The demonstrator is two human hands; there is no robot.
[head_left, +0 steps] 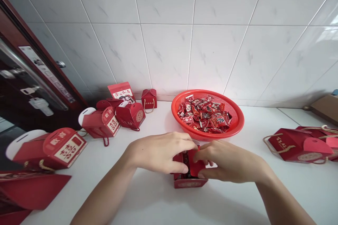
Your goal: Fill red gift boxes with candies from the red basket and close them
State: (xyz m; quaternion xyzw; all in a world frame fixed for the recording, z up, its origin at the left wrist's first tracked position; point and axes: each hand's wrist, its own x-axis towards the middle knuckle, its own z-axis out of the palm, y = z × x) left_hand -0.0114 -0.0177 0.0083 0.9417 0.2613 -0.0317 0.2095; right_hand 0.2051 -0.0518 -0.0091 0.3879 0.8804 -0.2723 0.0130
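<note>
Right hand (229, 161) pinches the box's (190, 183) flap (197, 167); left hand (161, 153) curls its fingers, grip unclear. A hard tug could crease it!

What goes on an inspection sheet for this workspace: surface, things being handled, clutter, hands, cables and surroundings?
Surface: white tabletop.
Things being handled: small red box, top open, wrapped items inside; behind it, a red basket of wrapped sweets.
Clutter: more red boxes at left and right; a brown object at the right edge, partly out of view.
Hands: left hand and right hand both at the open box; exact grip unclear.
Cables: nothing seen.
Surroundings: tiled wall behind; door with hanging keys at left.
</note>
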